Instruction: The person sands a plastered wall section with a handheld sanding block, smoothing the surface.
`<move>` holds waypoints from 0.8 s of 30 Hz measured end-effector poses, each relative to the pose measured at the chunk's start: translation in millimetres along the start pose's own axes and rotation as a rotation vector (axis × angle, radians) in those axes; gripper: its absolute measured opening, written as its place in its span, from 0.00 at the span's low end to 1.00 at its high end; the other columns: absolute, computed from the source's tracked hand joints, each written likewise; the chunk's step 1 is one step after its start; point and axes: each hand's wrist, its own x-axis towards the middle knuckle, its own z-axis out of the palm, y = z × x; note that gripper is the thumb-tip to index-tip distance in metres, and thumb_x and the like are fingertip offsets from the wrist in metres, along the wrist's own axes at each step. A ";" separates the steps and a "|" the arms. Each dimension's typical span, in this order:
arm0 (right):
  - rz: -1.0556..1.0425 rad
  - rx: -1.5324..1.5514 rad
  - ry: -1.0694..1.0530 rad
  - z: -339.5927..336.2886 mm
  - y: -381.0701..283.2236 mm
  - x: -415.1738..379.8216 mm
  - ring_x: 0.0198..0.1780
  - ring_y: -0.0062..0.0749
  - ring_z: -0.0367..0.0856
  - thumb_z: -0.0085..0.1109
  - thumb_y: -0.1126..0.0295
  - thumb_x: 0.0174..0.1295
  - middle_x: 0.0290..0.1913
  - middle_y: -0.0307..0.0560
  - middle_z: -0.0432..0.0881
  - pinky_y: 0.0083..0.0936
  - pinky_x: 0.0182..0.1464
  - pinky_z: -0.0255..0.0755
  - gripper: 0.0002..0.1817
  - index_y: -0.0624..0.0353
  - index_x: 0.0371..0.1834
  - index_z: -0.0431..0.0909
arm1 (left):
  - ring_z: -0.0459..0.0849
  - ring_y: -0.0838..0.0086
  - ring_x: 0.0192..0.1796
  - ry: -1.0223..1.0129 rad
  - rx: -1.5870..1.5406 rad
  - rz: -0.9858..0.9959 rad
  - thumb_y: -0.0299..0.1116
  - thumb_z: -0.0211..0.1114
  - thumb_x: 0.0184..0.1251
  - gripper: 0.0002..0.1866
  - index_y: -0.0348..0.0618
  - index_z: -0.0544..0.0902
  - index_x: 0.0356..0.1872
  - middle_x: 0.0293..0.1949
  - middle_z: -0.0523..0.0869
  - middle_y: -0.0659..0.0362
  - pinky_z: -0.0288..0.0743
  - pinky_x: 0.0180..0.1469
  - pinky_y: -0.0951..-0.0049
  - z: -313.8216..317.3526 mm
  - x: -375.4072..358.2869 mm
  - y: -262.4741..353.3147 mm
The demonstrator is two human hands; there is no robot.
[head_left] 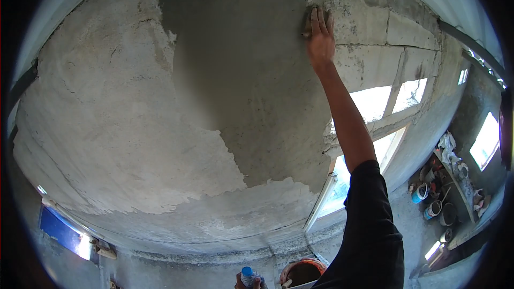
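Note:
High on the wall, my right hand presses a small brown sponge-like pad against the right edge of a dark, damp plaster patch. Its fingers point upward over the pad and hide most of it. Rough older concrete borders the patch on that side, and dry pale plaster lies to the left. At the bottom edge of the view, my left hand is closed around a plastic bottle with a blue cap. The lower part of this hand and bottle is cut off.
An orange-rimmed bucket with dark contents stands below, right of the bottle. Window openings and a bright doorway are beside my right arm. Several buckets and a cluttered shelf are at right. A blue panel is far left.

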 end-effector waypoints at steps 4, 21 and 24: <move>-0.266 -0.101 -0.070 5.6 -8.3 -5.2 0.71 0.50 0.55 0.57 0.82 0.50 0.70 0.43 0.61 0.36 0.63 0.69 0.35 0.53 0.66 0.63 | 0.73 0.78 0.24 -0.007 -0.042 -0.024 0.27 0.63 0.59 0.19 0.37 0.73 0.51 0.25 0.77 0.61 0.71 0.25 0.75 -1.4 -0.3 7.2; -0.113 -0.001 -0.070 -6.0 -15.5 1.1 0.72 0.48 0.52 0.56 0.77 0.54 0.70 0.45 0.60 0.37 0.69 0.59 0.33 0.55 0.67 0.62 | 0.78 0.45 0.25 -0.049 0.256 0.338 0.23 0.63 0.55 0.19 0.44 0.74 0.49 0.38 0.78 0.41 0.76 0.28 0.47 -6.2 -7.1 -43.5; -0.274 -0.125 -0.141 -2.7 -11.0 -1.0 0.71 0.51 0.54 0.57 0.74 0.54 0.69 0.48 0.62 0.41 0.70 0.56 0.33 0.61 0.66 0.62 | 0.78 0.54 0.24 -0.090 0.580 0.540 0.25 0.63 0.56 0.21 0.41 0.72 0.52 0.35 0.79 0.45 0.76 0.26 0.56 -8.3 -4.2 -24.3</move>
